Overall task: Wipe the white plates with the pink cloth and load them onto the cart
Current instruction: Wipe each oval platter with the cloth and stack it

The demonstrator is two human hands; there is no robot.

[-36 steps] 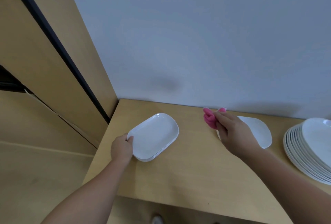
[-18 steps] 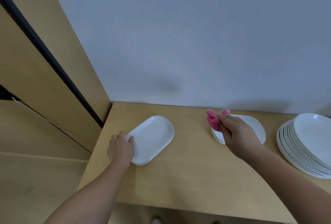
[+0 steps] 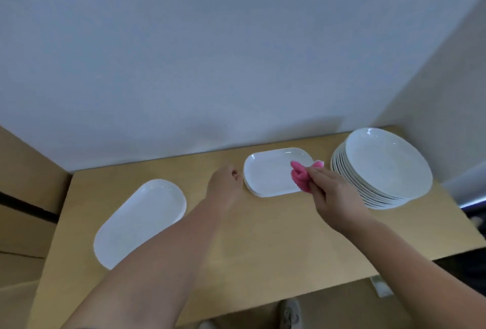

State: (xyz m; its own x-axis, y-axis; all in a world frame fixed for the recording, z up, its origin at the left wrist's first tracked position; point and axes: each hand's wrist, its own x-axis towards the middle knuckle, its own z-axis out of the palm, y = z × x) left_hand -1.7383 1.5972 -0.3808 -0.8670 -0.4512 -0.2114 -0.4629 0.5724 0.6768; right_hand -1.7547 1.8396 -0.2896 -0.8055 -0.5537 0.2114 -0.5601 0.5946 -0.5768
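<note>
Three groups of white crockery stand on the wooden table (image 3: pixel 263 244); positions below are taken from the centre oblong plate (image 3: pixel 268 173), which lies flat near the table's rear edge, close under the pale wall (image 3: pixel 210 52). Far to the left of that plate, beyond the table's end, stands a tan wooden panel (image 3: pixel 23 171) crossed by a dark strip. Well to the left of the centre plate and nearer the person lies the left oblong plate (image 3: pixel 139 221), flat on the table, its near right edge covered by the left forearm. The left hand (image 3: pixel 223 184) sits just beside the centre plate's left rim, seen from behind with fingers curled under; contact with the rim and any grasp cannot be determined. Over the right-hand portion of the centre plate sits the pink cloth (image 3: pixel 301 175), bunched into a wad and lying on or just above the plate surface. The right hand (image 3: pixel 331 194) reaches in from the right of the centre plate, fingers and thumb closed in a pinch on the cloth. Just to the right of the centre plate, apart from it, stands a stack of round plates (image 3: pixel 386 168), roughly a dozen deep, leaning slightly. Below the table's near edge, in line with the centre plate, a grey shoe (image 3: pixel 290 313) shows on the floor.
</note>
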